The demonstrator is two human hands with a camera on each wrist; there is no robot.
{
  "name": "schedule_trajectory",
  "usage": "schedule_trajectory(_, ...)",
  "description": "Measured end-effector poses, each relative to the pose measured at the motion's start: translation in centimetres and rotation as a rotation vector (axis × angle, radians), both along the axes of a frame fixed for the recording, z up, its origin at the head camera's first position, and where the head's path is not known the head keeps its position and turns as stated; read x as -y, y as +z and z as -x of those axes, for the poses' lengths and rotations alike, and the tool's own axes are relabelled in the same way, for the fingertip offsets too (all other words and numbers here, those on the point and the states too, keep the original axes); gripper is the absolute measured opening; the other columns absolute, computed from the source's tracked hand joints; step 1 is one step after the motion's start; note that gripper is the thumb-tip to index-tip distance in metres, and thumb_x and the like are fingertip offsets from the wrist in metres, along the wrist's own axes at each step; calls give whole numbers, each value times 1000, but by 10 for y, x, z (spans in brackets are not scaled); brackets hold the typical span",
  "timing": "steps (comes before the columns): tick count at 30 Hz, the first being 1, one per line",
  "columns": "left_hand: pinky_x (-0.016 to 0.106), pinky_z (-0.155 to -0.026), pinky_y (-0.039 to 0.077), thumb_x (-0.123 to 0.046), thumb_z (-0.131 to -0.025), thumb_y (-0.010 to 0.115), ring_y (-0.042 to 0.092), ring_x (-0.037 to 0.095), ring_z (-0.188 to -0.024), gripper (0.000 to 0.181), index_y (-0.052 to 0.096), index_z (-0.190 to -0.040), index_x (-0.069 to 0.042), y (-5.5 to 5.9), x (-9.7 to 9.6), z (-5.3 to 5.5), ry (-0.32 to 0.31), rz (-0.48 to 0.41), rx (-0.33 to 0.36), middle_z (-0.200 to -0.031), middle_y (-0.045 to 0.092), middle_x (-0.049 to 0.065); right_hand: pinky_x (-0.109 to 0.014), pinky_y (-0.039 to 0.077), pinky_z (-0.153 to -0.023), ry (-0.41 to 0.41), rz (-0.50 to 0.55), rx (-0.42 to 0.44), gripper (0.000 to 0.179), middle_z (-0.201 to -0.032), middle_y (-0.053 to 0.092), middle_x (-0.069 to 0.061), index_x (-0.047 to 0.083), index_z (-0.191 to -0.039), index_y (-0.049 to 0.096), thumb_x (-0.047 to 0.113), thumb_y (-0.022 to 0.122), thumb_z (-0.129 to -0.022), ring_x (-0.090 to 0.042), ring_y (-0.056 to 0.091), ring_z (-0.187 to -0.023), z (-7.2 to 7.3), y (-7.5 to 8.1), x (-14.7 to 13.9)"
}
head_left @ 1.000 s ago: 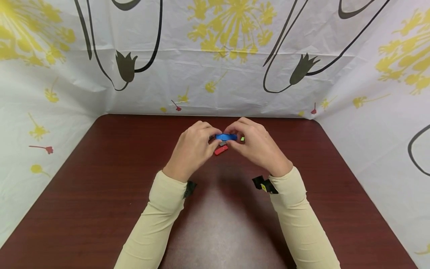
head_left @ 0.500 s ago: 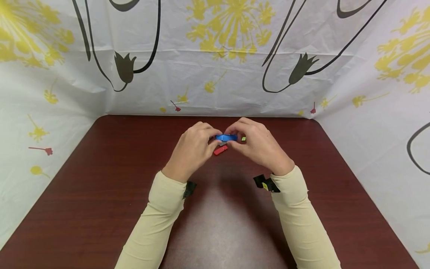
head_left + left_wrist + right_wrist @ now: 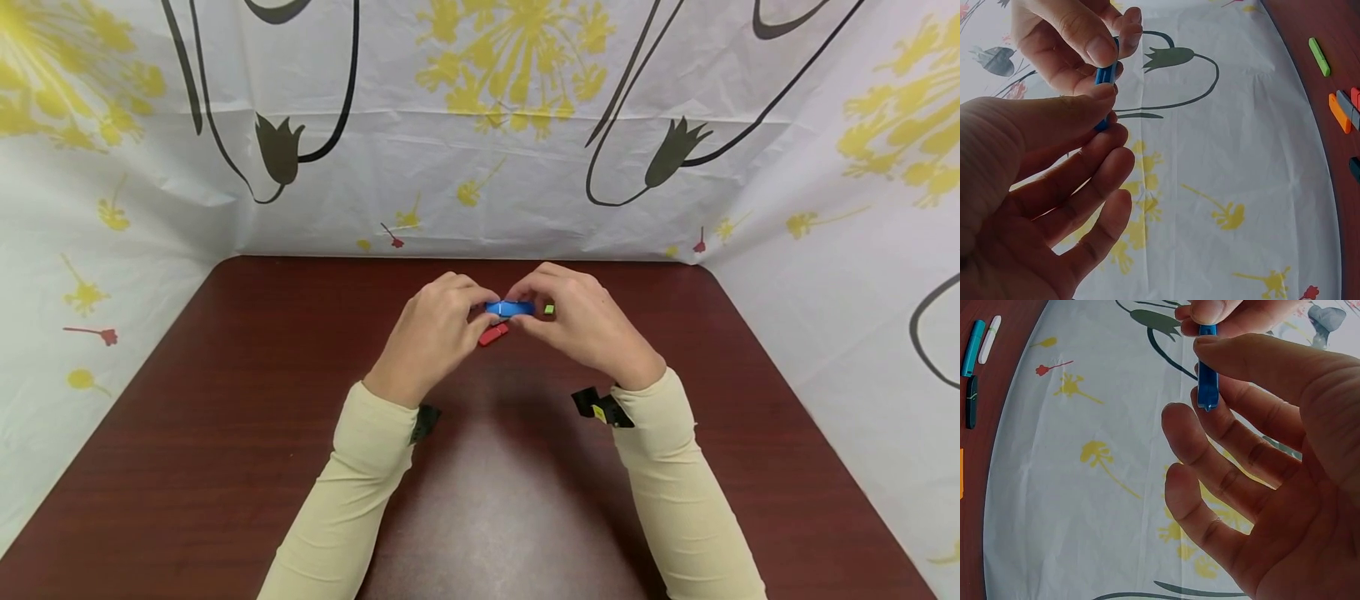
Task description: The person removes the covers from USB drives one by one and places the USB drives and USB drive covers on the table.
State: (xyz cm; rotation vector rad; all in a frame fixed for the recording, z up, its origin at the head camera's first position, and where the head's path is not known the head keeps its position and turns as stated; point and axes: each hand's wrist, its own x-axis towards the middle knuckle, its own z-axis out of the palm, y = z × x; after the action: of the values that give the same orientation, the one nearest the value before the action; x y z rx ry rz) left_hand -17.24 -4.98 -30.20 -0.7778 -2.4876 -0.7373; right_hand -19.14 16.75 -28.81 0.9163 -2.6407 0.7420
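Both hands hold a small blue highlighter (image 3: 510, 308) above the far middle of the table. It is a flat, slim stick, and a seam shows near its left end in the head view. My left hand (image 3: 435, 333) pinches that left end between thumb and fingers. At the other end, my right hand (image 3: 588, 325) pinches the body, its lower fingers loosely spread in the right wrist view. The blue highlighter (image 3: 1208, 381) shows a small nub on its end there. In the left wrist view, fingertips partly cover the blue highlighter (image 3: 1105, 76).
Similar sticks lie on the dark red-brown table (image 3: 225, 400): red (image 3: 493, 335), light green (image 3: 1319, 56), orange (image 3: 1339, 112), grey (image 3: 1348, 107), teal (image 3: 972, 348), white (image 3: 989, 339) and black (image 3: 971, 402). A patterned white sheet (image 3: 420, 183) surrounds the table's back and sides.
Both hands have shifted slightly to the right with the blue highlighter between them. More of the light green stick shows beside the right hand. Both grips look the same.
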Motion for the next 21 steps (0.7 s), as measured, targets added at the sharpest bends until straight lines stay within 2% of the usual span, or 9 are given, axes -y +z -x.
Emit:
schedule_trajectory(5, 36, -88, 62, -13, -95, 85, 69, 22, -98, 16, 84, -109, -5, 0, 3, 1, 2, 5, 18, -104, 78, 6, -34, 50, -74, -12, -27, 6, 16, -99, 72, 2, 15, -108, 81, 16, 87, -93, -14, 63, -83, 2, -1, -3)
schedule_trajectory(11, 41, -87, 62, -11, -95, 85, 72, 27, -102, 19, 84, -112, -3, 5, 21, 3, 84, -29, 31, -110, 80, 11, -36, 49, -72, -103, -60, 34, 13, -95, 69, 0, 14, -107, 80, 15, 85, -94, -17, 60, -81, 2, 2, -23)
schedule_trajectory(15, 41, -84, 62, -11, -95, 85, 72, 29, -102, 21, 83, -114, -2, 7, 29, 4, 96, -68, 35, -112, 80, 13, -34, 47, -71, -127, -58, 101, 12, -90, 68, 0, 15, -108, 78, 17, 82, -97, -17, 58, -80, 0, 6, -37)
schedule_trajectory(21, 38, -81, 62, -12, -95, 85, 71, 27, -101, 22, 83, -115, -2, 6, 29, 5, 87, -82, 32, -112, 80, 12, -35, 50, -71, -126, -138, 231, 17, -87, 69, -2, 9, -111, 68, 15, 78, -98, -16, 60, -76, 1, 7, -45)
